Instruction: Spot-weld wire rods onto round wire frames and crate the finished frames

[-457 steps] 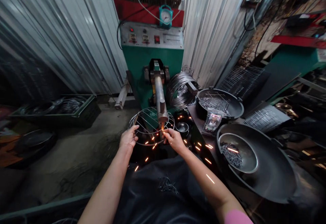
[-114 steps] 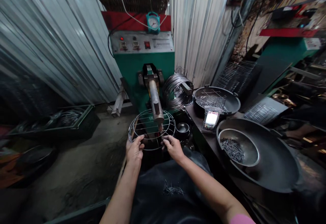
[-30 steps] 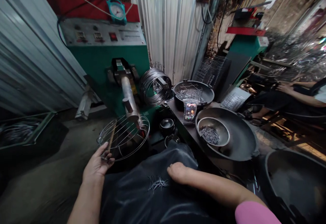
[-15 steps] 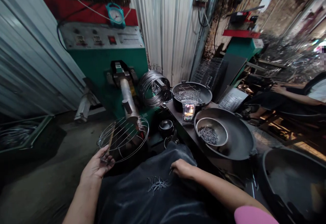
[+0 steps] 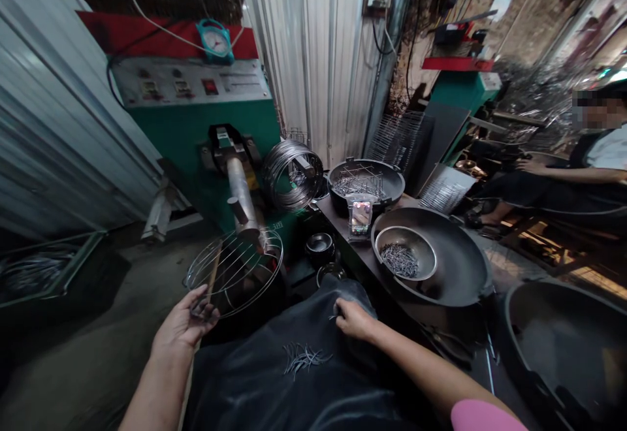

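Observation:
My left hand (image 5: 189, 320) is closed on the near left rim of a round wire rack (image 5: 245, 268), beside a thin wooden stick (image 5: 214, 266). The rack's far side lies under the metal arm (image 5: 240, 189) of a green machine. Over the dark apron on my lap, my right hand (image 5: 353, 319) is pinched, with a small piece of wire showing at its fingertips. A little pile of short bent wires (image 5: 304, 358) rests on the apron (image 5: 264, 392) between my hands.
A steel bowl (image 5: 406, 253) of short wires sits in a large dark pan (image 5: 455, 261). Behind stand a phone (image 5: 361, 217), another pan (image 5: 394, 183) with wire pieces and a wire coil (image 5: 292, 175). A green bin (image 5: 93, 255) is at left; a seated person (image 5: 578, 173) at right.
My right hand has shifted slightly right, and the wire at its fingertips now points left. The view has tilted a little, showing more of the person at right.

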A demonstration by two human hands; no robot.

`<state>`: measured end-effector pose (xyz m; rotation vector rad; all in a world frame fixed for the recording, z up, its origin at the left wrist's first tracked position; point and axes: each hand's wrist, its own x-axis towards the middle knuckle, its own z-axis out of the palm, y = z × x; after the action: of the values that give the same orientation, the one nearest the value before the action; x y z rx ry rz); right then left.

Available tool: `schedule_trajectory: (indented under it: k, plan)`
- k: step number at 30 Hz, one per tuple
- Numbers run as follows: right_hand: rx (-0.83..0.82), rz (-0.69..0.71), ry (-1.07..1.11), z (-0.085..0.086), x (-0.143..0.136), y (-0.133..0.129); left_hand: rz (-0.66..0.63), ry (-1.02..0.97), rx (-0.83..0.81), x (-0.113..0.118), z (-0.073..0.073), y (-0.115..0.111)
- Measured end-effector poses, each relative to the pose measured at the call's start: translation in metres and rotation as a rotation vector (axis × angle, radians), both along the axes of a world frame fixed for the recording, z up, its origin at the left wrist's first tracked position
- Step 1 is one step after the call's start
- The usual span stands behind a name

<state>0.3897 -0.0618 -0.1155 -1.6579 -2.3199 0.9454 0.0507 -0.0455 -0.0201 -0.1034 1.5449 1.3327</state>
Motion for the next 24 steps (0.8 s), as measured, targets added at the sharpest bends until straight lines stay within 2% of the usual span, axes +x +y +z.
schedule_trajectory:
  k: [10,24]
  plan:
    - [-0.017,-0.070,0.042,0.0017,0.0032,0.0029,-0.005,0.001,-0.001,0.0004,-0.0022,0.0037]
    - [-0.029,0.026,0.031,-0.0033,0.0031,0.0028,0.019,-0.010,0.041,0.0015,-0.0014,0.0027]
